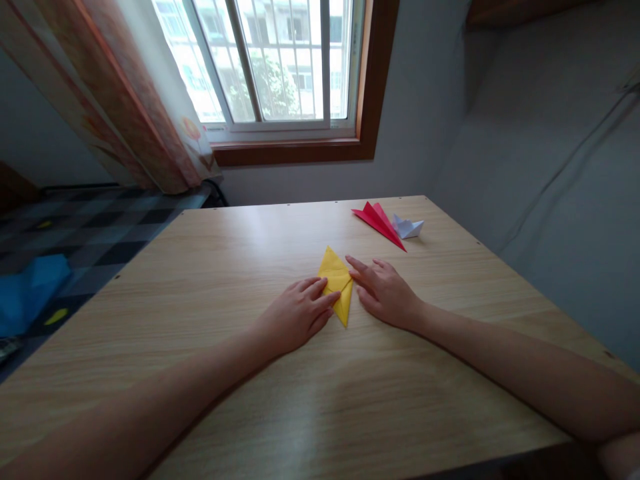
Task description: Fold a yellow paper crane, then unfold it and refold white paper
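Observation:
A folded yellow paper (336,275), kite-shaped with a pointed top and bottom, lies flat near the middle of the wooden table (225,267). My left hand (295,315) rests palm down at its left edge, fingertips pressing on the paper. My right hand (384,292) lies flat on the table at the paper's right edge, its fingertips touching the fold. Neither hand lifts the paper.
A folded red paper shape (379,223) and a small white folded paper (407,227) lie at the far right of the table. Behind the table are a window (280,67), a curtain (125,100) and grey walls. A checkered bed with blue cloth (30,293) is on the left.

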Demonstrator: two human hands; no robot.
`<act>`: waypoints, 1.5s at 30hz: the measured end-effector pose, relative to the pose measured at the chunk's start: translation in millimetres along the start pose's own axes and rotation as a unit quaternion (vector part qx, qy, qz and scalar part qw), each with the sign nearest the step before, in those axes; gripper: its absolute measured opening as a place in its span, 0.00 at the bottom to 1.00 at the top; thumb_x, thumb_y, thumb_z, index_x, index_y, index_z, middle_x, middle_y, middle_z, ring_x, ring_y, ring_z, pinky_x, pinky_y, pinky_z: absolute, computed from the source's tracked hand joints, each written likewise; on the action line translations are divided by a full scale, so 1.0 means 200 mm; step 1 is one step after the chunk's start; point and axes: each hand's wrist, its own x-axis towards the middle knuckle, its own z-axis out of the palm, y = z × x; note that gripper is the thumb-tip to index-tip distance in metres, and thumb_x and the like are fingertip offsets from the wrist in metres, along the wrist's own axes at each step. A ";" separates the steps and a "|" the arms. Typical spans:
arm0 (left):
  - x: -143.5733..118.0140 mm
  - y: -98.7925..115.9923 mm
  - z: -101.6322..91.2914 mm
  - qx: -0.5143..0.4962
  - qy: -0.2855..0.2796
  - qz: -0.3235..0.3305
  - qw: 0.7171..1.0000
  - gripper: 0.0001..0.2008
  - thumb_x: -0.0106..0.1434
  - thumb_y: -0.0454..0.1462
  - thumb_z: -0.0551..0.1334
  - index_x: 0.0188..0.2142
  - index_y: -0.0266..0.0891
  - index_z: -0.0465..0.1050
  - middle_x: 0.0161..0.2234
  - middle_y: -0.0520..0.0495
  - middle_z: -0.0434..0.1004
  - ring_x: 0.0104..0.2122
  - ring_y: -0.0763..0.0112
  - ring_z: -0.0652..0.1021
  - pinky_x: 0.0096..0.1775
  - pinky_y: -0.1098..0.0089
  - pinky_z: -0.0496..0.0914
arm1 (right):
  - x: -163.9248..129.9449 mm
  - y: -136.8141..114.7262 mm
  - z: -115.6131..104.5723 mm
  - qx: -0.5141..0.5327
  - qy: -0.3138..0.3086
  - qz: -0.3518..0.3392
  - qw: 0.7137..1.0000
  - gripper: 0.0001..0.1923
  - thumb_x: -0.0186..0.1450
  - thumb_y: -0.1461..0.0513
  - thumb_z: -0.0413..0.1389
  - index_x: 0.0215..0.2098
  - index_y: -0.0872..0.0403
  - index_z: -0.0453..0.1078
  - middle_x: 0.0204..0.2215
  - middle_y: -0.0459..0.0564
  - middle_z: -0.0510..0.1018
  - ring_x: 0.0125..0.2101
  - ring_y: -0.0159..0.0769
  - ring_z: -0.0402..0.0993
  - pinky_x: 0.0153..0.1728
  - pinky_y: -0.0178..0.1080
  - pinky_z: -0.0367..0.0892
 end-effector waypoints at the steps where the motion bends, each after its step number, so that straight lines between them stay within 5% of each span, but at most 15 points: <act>1: 0.00 0.00 0.00 0.000 -0.001 0.000 1.000 0.17 0.72 0.41 0.52 0.55 0.40 0.71 0.52 0.37 0.73 0.54 0.55 0.72 0.56 0.51 0.67 | 0.00 0.00 0.00 -0.003 0.004 0.002 1.000 0.35 0.64 0.67 0.50 0.68 0.52 0.50 0.48 0.54 0.80 0.50 0.42 0.74 0.59 0.55 0.57; 13: 0.00 0.00 -0.01 0.014 -0.003 0.001 1.000 0.17 0.72 0.40 0.52 0.55 0.39 0.71 0.51 0.38 0.73 0.54 0.56 0.72 0.57 0.53 0.67 | 0.00 0.00 0.00 0.000 -0.005 0.009 1.000 0.34 0.64 0.68 0.50 0.67 0.54 0.51 0.48 0.55 0.80 0.50 0.43 0.75 0.59 0.55 0.57; 21: 0.00 0.00 0.00 0.001 0.014 0.004 1.000 0.18 0.71 0.40 0.52 0.56 0.41 0.71 0.53 0.39 0.72 0.54 0.56 0.71 0.57 0.53 0.67 | 0.00 0.00 0.00 0.020 -0.043 -0.050 0.998 0.32 0.65 0.65 0.51 0.67 0.55 0.52 0.60 0.59 0.69 0.61 0.45 0.62 0.62 0.56 0.53; 45: 0.00 -0.02 0.01 -0.005 -0.007 -0.006 1.000 0.18 0.72 0.41 0.52 0.56 0.40 0.70 0.58 0.43 0.71 0.55 0.57 0.69 0.58 0.55 0.63 | 0.01 0.01 0.00 0.015 -0.089 -0.065 0.994 0.30 0.68 0.61 0.51 0.67 0.54 0.54 0.61 0.59 0.68 0.61 0.46 0.62 0.61 0.57 0.54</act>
